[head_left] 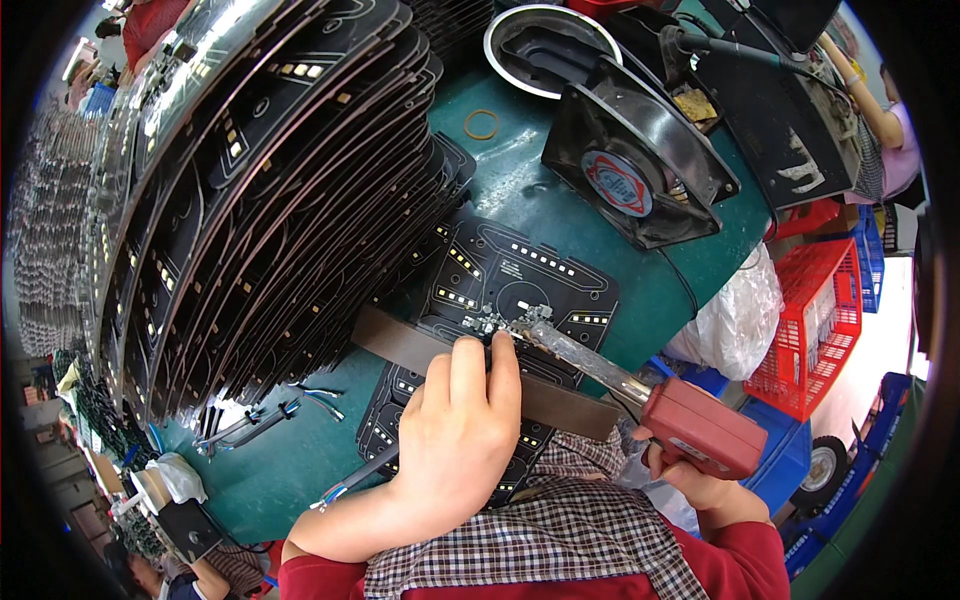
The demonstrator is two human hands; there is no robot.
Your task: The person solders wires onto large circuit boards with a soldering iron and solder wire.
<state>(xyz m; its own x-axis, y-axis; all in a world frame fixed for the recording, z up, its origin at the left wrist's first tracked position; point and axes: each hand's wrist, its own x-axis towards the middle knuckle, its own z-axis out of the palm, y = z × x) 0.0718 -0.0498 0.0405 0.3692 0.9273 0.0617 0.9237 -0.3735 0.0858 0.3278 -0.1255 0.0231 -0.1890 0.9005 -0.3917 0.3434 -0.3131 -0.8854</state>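
A black circuit board (540, 262) with rows of small square LEDs lies in front of me, overlapping another such board (378, 425). A flat brown bar (570, 408) crosses them. My left hand (460, 420) reaches over the bar, its fingers bent together and fingertips down at the small parts near the board's middle. A dark cable (372, 470) with coloured wire ends runs under this hand; the fingers seem to pinch it, though their grip is hidden. My right hand (690, 482) is wrapped round a boxy red soldering gun (705, 430). Its long metal barrel points at the left fingertips.
A tall leaning stack of similar boards (270, 220) fills the left. Short cables (250, 425) lie on the green table (285, 490). Beyond the boards stand a black fan (640, 165) and a metal bowl (490, 45). A red crate (810, 330) stands at right.
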